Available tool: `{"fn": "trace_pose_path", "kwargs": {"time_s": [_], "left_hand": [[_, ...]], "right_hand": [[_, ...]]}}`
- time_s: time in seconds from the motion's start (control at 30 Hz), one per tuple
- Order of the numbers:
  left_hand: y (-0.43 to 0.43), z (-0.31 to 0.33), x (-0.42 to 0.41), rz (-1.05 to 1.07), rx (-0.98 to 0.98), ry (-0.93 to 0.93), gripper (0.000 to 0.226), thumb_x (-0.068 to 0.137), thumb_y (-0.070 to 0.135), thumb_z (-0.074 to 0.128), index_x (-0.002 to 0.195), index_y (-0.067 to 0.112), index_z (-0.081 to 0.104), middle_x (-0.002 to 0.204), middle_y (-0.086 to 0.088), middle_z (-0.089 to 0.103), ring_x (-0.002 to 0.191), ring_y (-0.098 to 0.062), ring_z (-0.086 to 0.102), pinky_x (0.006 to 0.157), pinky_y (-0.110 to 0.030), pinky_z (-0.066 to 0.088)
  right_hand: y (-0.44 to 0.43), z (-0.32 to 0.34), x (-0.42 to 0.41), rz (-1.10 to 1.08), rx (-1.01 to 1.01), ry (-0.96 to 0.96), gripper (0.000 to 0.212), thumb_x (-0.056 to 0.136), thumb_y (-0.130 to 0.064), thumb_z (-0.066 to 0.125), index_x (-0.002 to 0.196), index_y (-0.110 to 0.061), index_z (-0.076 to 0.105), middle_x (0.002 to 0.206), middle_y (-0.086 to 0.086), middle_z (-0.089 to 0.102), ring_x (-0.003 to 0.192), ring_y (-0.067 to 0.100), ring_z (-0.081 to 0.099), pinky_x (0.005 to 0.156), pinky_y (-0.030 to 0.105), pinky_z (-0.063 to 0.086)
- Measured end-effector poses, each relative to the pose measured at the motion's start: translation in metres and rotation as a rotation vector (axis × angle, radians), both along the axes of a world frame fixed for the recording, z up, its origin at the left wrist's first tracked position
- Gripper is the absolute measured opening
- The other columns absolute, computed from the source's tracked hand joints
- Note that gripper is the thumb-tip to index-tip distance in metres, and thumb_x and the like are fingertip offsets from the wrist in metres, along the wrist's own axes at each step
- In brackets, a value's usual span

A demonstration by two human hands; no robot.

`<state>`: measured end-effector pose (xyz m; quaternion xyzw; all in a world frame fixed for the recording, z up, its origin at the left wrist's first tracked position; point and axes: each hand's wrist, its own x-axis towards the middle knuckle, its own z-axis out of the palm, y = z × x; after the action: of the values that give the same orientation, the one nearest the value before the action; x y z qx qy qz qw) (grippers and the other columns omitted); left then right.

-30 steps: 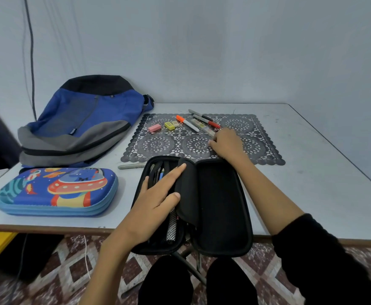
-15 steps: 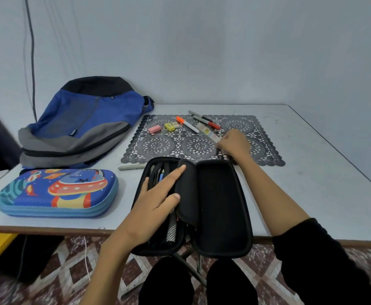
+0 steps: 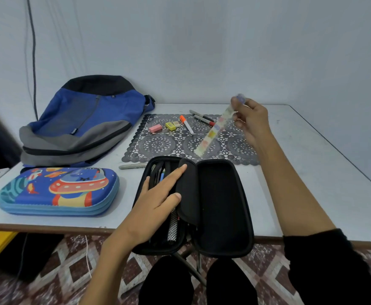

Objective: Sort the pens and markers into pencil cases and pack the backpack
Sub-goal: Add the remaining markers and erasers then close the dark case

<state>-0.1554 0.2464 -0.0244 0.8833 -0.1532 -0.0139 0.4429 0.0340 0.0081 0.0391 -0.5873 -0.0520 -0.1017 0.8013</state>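
Head view: sorting step is running, packing is not yet starting. Person's right hand (image 3: 249, 119) is pinching the top end of a long pale pen (image 3: 213, 133) with coloured patches, fingers curled round it, holding it clear of the lace mat (image 3: 158, 144) with the lower tip pointing toward the far edge of the black pencil case (image 3: 222, 208). Blur is hiding the pen's exact type. Person's left hand (image 3: 158, 201) is lying flat on the case's left half, fingers straight and gripping nothing, index tip touching the inner flap (image 3: 186, 190), which is standing up between the two halves. Left half is carrying pens (image 3: 161, 175); right half is looking bare. Judgement on the next move: it is calling for the pen to turn roughly parallel to the case's long side and drop into one half. With the flat hand covering most of the left half, either that hand is shifting aside or the pen is going right of the flap. Case is overhanging the near edge of the table (image 3: 301, 172), so the steadying hand is mattering. Waiting on the mat: orange-capped marker (image 3: 186, 124), two dark markers (image 3: 202, 117) lying together, pink eraser (image 3: 155, 128), yellow eraser (image 3: 170, 126). One grey marker (image 3: 132, 166) is lying off the mat, just beside the case's far left corner. To the left, the space-print pencil case (image 3: 59, 190) is sitting shut, with the backpack (image 3: 85, 119) lying behind it, zip state not readable.
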Motion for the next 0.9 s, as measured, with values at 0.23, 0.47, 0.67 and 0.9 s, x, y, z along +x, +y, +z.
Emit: {"fn": "trace_pose_path", "kwargs": {"time_s": [0.23,0.47,0.67,0.9], "left_hand": [[0.0,-0.001,0.001,0.001,0.001,0.001,0.064,0.081,0.055,0.027,0.145,0.056,0.022,0.148,0.042,0.023,0.137,0.022,0.013,0.122,-0.038,-0.009],[0.0,0.0,0.0,0.003,0.011,0.008,0.065,0.081,0.056,0.026,0.145,0.057,0.02,0.149,0.04,0.023,0.136,0.022,0.013,0.122,-0.037,-0.01],[-0.001,0.001,0.0,-0.001,0.024,0.007,0.064,0.081,0.057,0.025,0.145,0.058,0.02,0.147,0.043,0.022,0.134,0.025,0.012,0.122,-0.036,-0.01],[0.0,0.001,0.0,-0.006,0.018,0.012,0.063,0.082,0.056,0.025,0.145,0.059,0.019,0.147,0.044,0.021,0.135,0.025,0.012,0.122,-0.035,-0.01]], "right_hand": [[0.006,-0.001,-0.032,0.322,-0.626,0.17,0.026,0.079,-0.001,0.073,0.102,-0.003,0.061,0.06,0.003,0.066,0.044,0.011,0.052,0.04,0.017,0.043],[0.018,-0.016,-0.06,0.455,-0.741,0.316,0.019,0.083,0.005,0.069,0.1,0.01,0.061,0.068,0.019,0.066,0.051,0.021,0.065,0.052,0.022,0.056],[0.025,-0.033,-0.071,0.472,-0.853,0.313,0.019,0.082,0.01,0.068,0.1,0.008,0.061,0.061,0.014,0.068,0.051,0.023,0.066,0.054,0.026,0.058],[0.033,-0.04,-0.074,0.394,-1.001,0.219,0.016,0.076,0.005,0.075,0.089,0.002,0.066,0.061,0.009,0.068,0.056,0.028,0.067,0.063,0.037,0.061]]}}
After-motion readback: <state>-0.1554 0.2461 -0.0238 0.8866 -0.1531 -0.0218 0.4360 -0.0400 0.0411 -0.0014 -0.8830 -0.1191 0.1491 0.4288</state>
